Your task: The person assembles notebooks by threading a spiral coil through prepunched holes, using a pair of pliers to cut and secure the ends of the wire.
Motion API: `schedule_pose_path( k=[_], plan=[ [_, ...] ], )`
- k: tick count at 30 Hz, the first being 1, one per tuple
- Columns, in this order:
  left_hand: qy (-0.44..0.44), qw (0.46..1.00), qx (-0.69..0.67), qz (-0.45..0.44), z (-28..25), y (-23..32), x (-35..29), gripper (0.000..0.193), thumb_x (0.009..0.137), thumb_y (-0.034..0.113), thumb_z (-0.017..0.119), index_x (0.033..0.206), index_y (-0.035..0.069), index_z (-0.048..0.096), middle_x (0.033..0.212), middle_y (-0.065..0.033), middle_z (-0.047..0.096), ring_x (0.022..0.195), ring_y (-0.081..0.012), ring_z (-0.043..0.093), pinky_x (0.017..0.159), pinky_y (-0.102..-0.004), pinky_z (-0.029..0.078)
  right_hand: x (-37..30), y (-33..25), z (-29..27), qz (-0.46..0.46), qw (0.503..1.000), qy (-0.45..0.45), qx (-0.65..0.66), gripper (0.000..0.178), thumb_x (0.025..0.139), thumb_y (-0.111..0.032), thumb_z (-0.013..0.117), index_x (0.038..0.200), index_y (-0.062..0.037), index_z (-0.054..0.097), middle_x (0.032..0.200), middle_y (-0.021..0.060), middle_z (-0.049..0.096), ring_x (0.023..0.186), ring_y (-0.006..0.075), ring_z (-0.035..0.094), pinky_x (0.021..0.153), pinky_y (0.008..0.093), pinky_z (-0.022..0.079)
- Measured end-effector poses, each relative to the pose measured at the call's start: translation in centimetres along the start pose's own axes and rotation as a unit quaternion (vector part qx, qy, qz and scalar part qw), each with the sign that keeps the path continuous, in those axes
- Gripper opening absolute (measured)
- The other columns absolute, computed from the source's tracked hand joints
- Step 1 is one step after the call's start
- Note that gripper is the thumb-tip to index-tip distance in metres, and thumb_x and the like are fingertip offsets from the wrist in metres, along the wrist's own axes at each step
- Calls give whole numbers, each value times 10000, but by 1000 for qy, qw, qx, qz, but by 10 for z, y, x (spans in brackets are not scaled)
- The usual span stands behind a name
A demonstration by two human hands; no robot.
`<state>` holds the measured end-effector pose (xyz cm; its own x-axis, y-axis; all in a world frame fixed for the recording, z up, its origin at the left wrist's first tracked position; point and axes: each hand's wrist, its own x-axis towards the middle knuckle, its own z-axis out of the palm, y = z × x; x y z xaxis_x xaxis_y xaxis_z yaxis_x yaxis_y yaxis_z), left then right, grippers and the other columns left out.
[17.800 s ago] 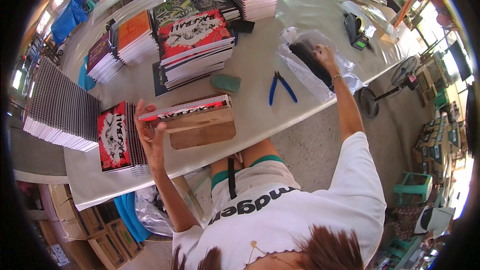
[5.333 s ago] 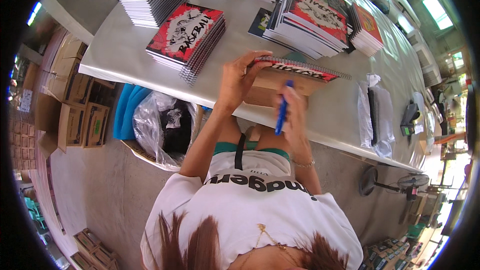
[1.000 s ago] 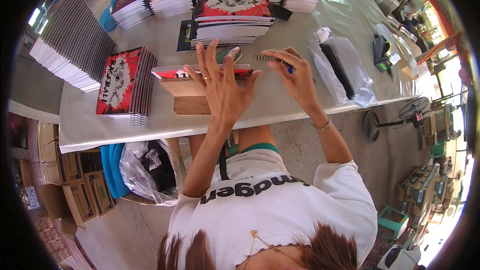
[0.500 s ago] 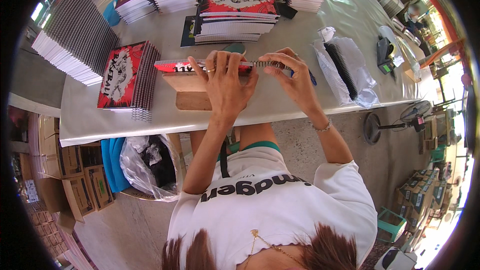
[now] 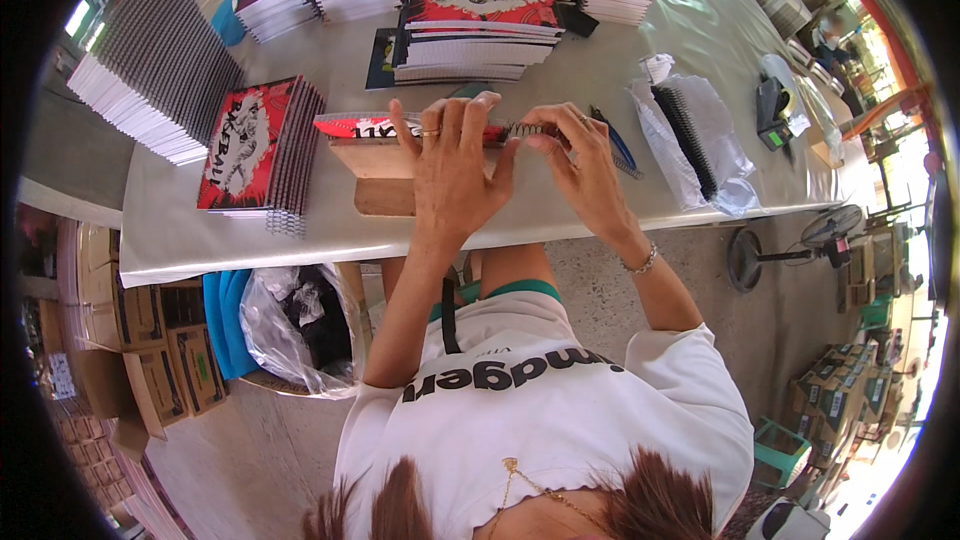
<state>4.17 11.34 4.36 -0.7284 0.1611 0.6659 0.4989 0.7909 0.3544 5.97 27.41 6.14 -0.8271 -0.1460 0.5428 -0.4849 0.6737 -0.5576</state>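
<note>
We find the spiral coil (image 5: 526, 129), clear of the red-covered book (image 5: 345, 128) one second ago, now meeting its right end. The right hand (image 5: 585, 165) pinches the coil; the left hand (image 5: 458, 175) lies over the book, its grip unclear to us. Bare tabletop (image 5: 300, 258) separates the wooden stand (image 5: 372, 160) from the front edge.

Worn on the head, the left of two side-by-side fisheye cameras looks steeply down from near above the fingers (image 5: 453, 123), which lie just over mid-view, taking in the white shirt (image 5: 550, 415) below them and the table (image 5: 600, 55) reaching beyond them.
</note>
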Motion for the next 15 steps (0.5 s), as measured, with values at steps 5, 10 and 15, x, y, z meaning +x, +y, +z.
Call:
schedule_pose_path(
  k=[5, 10, 15],
  plan=[
    [-81, 984, -104, 123, -7, -27, 3, 263, 853, 135, 621, 1113, 122, 580, 1022, -31, 602, 1020, -227, 554, 1069, -460, 301, 12, 25, -11, 92, 960, -209, 161, 189, 978, -186, 527, 988, -19, 614, 811, 84, 629, 792, 250, 594, 795, 355, 403],
    [-69, 982, -81, 154, -8, -30, -2, 242, 862, 164, 616, 1101, 135, 602, 1042, -37, 601, 1019, -220, 565, 1040, -437, 340, 55, 83, 10, 88, 909, -337, 230, 258, 988, -238, 526, 1030, -6, 629, 898, 101, 675, 901, 236, 632, 802, 366, 455],
    [-73, 983, -68, 151, -5, -33, -5, 275, 854, 215, 643, 1120, 166, 596, 1018, -6, 563, 1047, -195, 550, 1059, -447, 349, 62, 114, 95, 6, 967, -227, -115, 420, 905, -438, 614, 1279, -251, 576, 1328, 241, 454, 1229, 412, 448, 989, 490, 422]
  ],
)
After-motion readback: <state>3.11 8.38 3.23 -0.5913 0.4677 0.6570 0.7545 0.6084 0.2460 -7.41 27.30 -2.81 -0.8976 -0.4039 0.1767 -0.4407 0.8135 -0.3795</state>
